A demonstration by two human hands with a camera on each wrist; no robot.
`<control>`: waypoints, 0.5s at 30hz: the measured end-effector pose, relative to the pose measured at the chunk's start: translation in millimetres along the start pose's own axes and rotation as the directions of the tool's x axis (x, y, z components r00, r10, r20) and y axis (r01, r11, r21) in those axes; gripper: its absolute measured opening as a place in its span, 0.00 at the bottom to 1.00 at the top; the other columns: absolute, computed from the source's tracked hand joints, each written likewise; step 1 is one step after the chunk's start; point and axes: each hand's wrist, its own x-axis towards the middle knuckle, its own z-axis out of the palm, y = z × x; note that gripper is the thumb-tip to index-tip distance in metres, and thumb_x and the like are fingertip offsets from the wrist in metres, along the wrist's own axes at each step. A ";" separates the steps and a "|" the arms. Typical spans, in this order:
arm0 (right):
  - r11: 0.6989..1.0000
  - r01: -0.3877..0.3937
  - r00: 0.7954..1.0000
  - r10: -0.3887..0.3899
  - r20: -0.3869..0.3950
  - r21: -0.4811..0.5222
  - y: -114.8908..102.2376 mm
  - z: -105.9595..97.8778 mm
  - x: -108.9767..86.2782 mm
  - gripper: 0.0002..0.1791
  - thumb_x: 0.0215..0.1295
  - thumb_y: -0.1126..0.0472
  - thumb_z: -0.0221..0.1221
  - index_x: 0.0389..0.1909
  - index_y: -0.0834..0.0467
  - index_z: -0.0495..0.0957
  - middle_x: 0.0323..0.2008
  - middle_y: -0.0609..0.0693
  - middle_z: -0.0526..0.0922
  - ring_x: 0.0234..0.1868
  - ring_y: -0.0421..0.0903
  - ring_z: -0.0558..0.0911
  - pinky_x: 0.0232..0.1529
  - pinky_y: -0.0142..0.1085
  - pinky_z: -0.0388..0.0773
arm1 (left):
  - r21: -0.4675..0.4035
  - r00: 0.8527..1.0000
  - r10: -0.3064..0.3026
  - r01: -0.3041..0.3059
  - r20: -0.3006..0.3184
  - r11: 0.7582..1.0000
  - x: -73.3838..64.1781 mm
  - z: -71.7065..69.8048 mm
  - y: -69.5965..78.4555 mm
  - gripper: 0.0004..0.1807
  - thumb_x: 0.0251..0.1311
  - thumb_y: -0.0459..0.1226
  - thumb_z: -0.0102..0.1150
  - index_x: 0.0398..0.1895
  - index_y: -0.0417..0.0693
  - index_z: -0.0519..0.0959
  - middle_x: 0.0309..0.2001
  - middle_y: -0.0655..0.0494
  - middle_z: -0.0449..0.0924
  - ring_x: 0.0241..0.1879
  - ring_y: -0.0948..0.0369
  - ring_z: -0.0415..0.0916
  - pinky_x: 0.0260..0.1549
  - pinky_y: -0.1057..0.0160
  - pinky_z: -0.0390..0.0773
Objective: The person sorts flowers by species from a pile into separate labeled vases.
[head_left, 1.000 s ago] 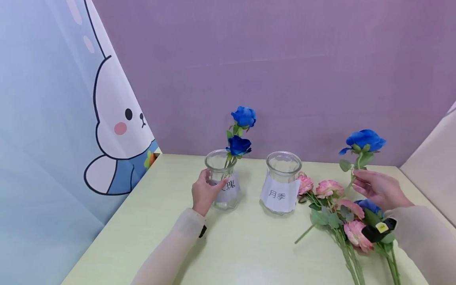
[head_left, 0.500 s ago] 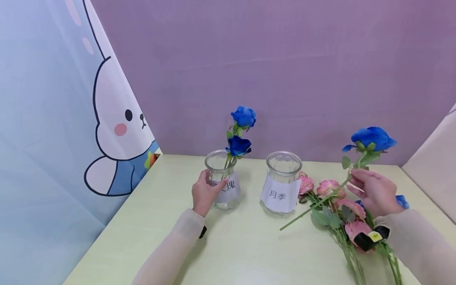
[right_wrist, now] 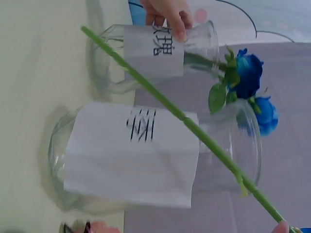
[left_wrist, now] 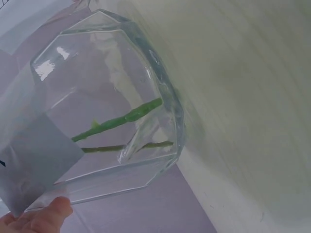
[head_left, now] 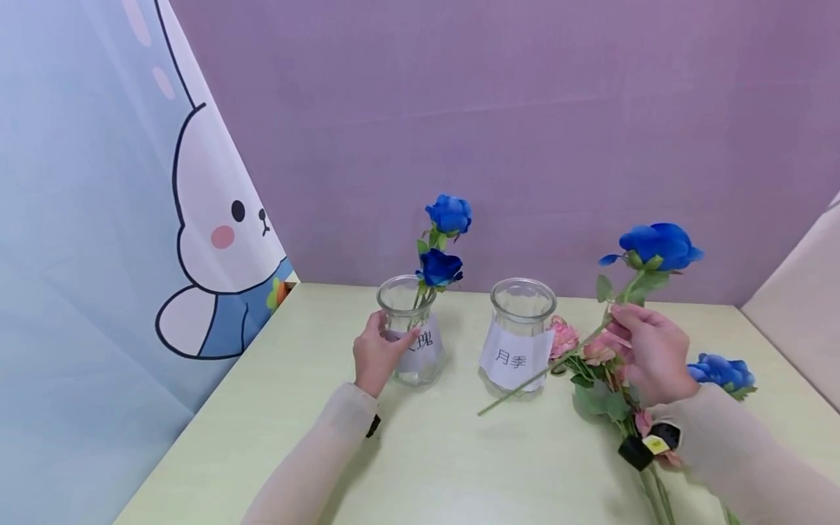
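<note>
My left hand (head_left: 380, 355) grips the side of the left glass vase (head_left: 423, 372), thumb across its paper label. Two blue roses (head_left: 441, 268) stand in that vase; their green stem ends (left_wrist: 146, 108) show through the glass near its bottom in the left wrist view. My right hand (head_left: 656, 354) pinches a third blue rose (head_left: 659, 246) by its stem just under the leaves. This rose's long bare stem (right_wrist: 182, 116) slants down to the left, its lower end in front of the right vase (head_left: 523, 310), which has a paper label and no flowers in it.
Several pink flowers (head_left: 563, 339) lie on the table (head_left: 459, 467) right of the right vase, partly under my right hand. Another blue rose (head_left: 725, 372) lies beyond my right wrist. A purple backdrop (head_left: 525, 146) rises behind the vases.
My right hand has brought the held blue rose leftward, and its stem end has swung out left to the front of the right vase. My left hand stays on the left vase.
</note>
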 end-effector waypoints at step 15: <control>0.980 0.063 0.993 -0.042 -0.113 0.188 28.0 42.2 -9.0 0.04 0.64 0.67 0.60 0.38 0.61 0.75 0.30 0.50 0.81 0.26 0.42 0.80 0.29 0.33 0.83 | 0.003 1.000 -0.002 0.002 -0.007 1.000 0.0 1.0 0.8 0.34 0.48 0.47 0.73 0.55 0.38 0.72 0.51 0.37 0.79 0.49 0.44 0.79 0.47 0.47 0.79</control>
